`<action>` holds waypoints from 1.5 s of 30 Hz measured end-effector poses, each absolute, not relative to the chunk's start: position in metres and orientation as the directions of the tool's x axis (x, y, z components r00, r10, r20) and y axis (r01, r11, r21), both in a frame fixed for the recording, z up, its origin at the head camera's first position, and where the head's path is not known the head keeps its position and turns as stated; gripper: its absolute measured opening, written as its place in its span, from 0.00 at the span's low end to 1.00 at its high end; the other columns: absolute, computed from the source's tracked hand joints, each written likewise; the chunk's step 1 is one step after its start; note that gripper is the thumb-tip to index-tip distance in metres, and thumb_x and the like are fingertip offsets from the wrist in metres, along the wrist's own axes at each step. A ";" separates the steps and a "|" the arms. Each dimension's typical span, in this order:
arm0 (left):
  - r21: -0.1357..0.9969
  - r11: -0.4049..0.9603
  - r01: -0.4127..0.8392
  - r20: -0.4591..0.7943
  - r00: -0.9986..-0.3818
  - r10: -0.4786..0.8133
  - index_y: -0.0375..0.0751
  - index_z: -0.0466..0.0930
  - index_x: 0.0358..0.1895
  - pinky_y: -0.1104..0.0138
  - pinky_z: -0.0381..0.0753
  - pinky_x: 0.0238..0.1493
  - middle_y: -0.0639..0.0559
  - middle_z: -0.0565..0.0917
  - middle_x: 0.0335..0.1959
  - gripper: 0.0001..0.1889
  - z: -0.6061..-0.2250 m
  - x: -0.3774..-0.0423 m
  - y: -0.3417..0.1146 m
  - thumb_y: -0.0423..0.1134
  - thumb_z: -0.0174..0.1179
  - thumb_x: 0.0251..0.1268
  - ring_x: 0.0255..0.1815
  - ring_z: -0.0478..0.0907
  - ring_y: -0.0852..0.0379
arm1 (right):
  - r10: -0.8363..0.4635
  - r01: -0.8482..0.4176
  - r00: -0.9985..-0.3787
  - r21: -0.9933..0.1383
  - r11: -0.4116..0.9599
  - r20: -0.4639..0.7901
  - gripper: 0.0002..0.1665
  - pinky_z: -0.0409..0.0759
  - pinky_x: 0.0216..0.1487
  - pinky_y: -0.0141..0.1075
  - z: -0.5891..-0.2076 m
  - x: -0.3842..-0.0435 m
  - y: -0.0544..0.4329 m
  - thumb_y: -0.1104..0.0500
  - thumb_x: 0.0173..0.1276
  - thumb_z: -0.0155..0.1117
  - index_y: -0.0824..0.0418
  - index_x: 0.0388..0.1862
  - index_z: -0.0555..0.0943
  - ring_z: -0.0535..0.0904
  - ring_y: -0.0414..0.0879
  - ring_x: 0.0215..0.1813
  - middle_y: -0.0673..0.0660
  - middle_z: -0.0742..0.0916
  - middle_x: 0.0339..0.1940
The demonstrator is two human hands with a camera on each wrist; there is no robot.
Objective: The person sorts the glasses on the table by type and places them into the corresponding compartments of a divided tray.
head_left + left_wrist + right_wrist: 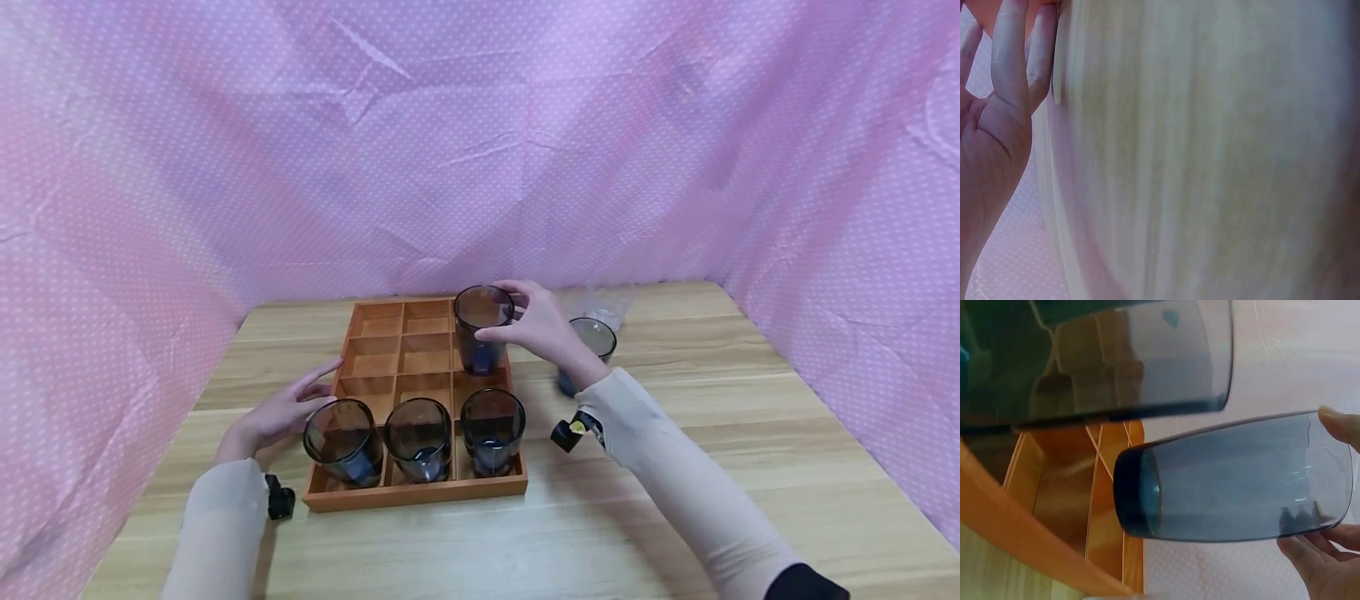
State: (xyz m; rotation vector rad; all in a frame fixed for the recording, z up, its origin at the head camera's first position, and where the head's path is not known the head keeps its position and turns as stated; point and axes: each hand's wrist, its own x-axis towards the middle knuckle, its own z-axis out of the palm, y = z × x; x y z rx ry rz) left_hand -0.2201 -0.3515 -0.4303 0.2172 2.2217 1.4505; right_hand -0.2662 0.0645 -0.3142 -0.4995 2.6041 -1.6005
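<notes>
My right hand point(536, 323) grips a dark tinted drinking glass point(480, 337) near its rim, thumb on one side and fingers on the other. The glass is over the right column of a wooden compartment tray point(420, 497); in the right wrist view its base point(1129, 494) shows above the dividers. Three similar glasses, left point(341, 442), middle point(418, 442) and right point(492, 433), stand in the tray's front row. At the tray's left side is my left hand point(281, 414), fingers extended against the edge; the left wrist view shows them point(1013, 56) beside the wood.
Right of the tray another dark glass point(592, 337) stands on the wooden table point(705, 400), partly behind my right wrist. Clear transparent ware point(611, 304) is just behind it. Pink dotted cloth point(480, 167) hangs around the back and sides.
</notes>
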 end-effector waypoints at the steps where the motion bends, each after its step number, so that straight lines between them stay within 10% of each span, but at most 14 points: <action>1: 0.896 0.426 -0.123 -0.301 -0.875 0.380 0.57 0.37 0.79 0.43 0.73 0.57 0.26 0.47 0.74 0.37 -0.431 -0.221 -0.352 0.45 0.49 0.76 0.72 0.49 0.26 | -0.307 -0.249 -0.943 -0.880 0.404 0.126 0.45 0.76 0.60 0.47 -0.314 -0.268 0.061 0.53 0.49 0.80 0.60 0.65 0.72 0.77 0.54 0.63 0.59 0.76 0.62; 18: 0.892 0.437 -0.120 -0.298 -0.881 0.367 0.57 0.38 0.79 0.52 0.75 0.55 0.26 0.51 0.73 0.36 -0.430 -0.224 -0.357 0.43 0.48 0.76 0.70 0.57 0.32 | -0.391 -0.342 -0.909 -0.801 0.491 0.148 0.44 0.74 0.61 0.44 -0.297 -0.273 0.007 0.45 0.45 0.81 0.53 0.62 0.77 0.76 0.46 0.61 0.50 0.81 0.58; 28: 0.904 0.410 -0.120 -0.289 -0.879 0.379 0.56 0.39 0.79 0.69 0.74 0.36 0.28 0.54 0.73 0.36 -0.433 -0.228 -0.359 0.41 0.48 0.77 0.49 0.74 0.62 | -0.490 -0.358 -0.862 -0.843 0.402 0.132 0.42 0.74 0.62 0.44 -0.289 -0.284 0.000 0.50 0.47 0.81 0.55 0.62 0.76 0.76 0.47 0.62 0.51 0.83 0.59; 36: 0.895 0.430 -0.120 -0.295 -0.882 0.368 0.56 0.38 0.79 0.49 0.75 0.57 0.27 0.51 0.73 0.38 -0.432 -0.226 -0.357 0.45 0.51 0.75 0.70 0.59 0.32 | -0.584 -0.378 -0.799 -0.874 0.306 0.141 0.43 0.73 0.64 0.38 -0.290 -0.307 -0.005 0.56 0.48 0.81 0.54 0.65 0.75 0.78 0.43 0.62 0.52 0.82 0.61; 45: 0.890 0.441 -0.112 -0.293 -0.882 0.368 0.58 0.40 0.79 0.52 0.75 0.55 0.28 0.53 0.73 0.36 -0.433 -0.231 -0.356 0.45 0.50 0.75 0.70 0.59 0.33 | -0.647 -0.377 -0.758 -0.861 0.341 0.076 0.43 0.73 0.64 0.39 -0.295 -0.333 -0.015 0.55 0.48 0.81 0.51 0.65 0.75 0.74 0.43 0.66 0.50 0.80 0.64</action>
